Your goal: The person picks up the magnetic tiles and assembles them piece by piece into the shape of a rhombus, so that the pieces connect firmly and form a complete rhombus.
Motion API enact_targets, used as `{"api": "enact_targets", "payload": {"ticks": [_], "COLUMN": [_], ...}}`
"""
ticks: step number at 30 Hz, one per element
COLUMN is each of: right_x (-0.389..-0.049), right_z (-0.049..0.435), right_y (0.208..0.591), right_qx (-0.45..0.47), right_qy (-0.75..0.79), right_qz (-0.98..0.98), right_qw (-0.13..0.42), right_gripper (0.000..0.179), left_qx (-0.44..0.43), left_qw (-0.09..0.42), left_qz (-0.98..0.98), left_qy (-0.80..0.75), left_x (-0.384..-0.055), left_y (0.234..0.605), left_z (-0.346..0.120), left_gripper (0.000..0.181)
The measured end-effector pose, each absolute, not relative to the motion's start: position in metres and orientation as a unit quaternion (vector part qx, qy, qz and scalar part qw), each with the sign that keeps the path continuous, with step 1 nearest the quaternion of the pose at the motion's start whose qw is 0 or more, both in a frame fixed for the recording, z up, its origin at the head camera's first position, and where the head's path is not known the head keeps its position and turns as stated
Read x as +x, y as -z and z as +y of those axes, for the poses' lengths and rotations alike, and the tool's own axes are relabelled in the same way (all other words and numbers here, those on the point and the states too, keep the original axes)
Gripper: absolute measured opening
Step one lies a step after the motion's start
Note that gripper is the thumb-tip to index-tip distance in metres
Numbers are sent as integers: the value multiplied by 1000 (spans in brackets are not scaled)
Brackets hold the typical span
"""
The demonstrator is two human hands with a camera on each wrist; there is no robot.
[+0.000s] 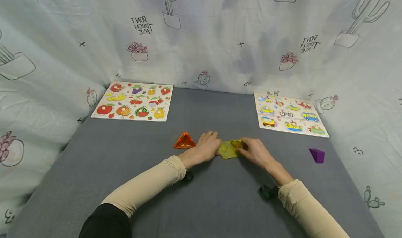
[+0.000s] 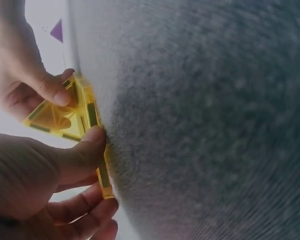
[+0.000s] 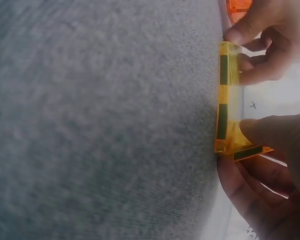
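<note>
Yellow see-through magnetic tiles [image 1: 228, 150] lie joined on the grey table between both hands. One tile lies along the table [image 3: 223, 100], its dark magnet strips showing in the edge. Another yellow tile [image 2: 51, 119] stands up at an angle from the right end. My left hand [image 1: 208, 147] pinches the flat piece's left end between thumb and fingers. At the other end my right hand [image 1: 257, 152] grips the raised tile, thumb on its inner face and fingers behind. An orange triangular tile piece [image 1: 184, 141] sits just beyond my left wrist.
A fruit puzzle board [image 1: 132, 102] lies at the back left, a vehicle puzzle board [image 1: 289, 117] at the back right. Near the table's right edge stands a purple wedge-shaped block [image 1: 317, 155]. A printed cloth [image 1: 213, 32] hangs behind the table and along both sides.
</note>
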State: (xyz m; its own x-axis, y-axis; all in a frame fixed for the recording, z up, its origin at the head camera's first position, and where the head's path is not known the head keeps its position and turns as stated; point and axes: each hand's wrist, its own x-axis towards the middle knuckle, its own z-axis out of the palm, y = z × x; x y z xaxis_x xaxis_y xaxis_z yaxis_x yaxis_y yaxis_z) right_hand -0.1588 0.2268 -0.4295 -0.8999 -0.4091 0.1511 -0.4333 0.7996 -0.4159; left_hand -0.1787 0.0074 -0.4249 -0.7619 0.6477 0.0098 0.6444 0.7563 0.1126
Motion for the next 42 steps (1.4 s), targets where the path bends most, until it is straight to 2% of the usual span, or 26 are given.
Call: {"api": "enact_targets", "payload": {"ticks": [3, 7, 13, 18, 23, 26, 28, 31, 36, 38, 42], "right_x": [-157, -156, -153, -151, -152, -156, -161, -168, -173, -171, -164], "right_z": [226, 224, 220, 220, 226, 228, 228, 225, 221, 220, 213], "right_y": [430, 428, 430, 429, 417, 408, 402, 396, 395, 398, 405], "right_qx": [232, 245, 267, 264, 289, 326, 345, 358, 334, 309, 235], "right_qy": [-215, -207, -207, -203, -225, -243, -246, -246, -262, -271, -292], "right_qz": [-948, -946, -938, -941, -929, -913, -905, -901, -906, -912, -927], "right_qw": [31, 41, 71, 64, 49, 42, 32, 15, 9, 11, 10], "right_gripper": [16, 12, 16, 22, 46, 48, 45, 38, 23, 18, 12], "left_qx": [353, 373, 400, 401, 397, 374, 341, 293, 285, 295, 299], "left_qw": [29, 42, 21, 6, -61, -123, -145, -107, 22, 35, 30], "left_qz": [930, 912, 898, 903, 905, 909, 920, 939, 936, 932, 933], "left_qy": [-102, -167, -183, -153, -141, -134, -127, -147, -206, -208, -199], "left_x": [-180, -182, -176, -174, -176, -180, -183, -186, -188, -188, -185], "left_y": [421, 411, 401, 401, 392, 383, 377, 375, 384, 388, 390], "left_z": [6, 8, 20, 21, -2, -28, -48, -78, -103, -104, -99], "left_gripper": [9, 25, 35, 36, 28, 21, 21, 27, 33, 31, 25]}}
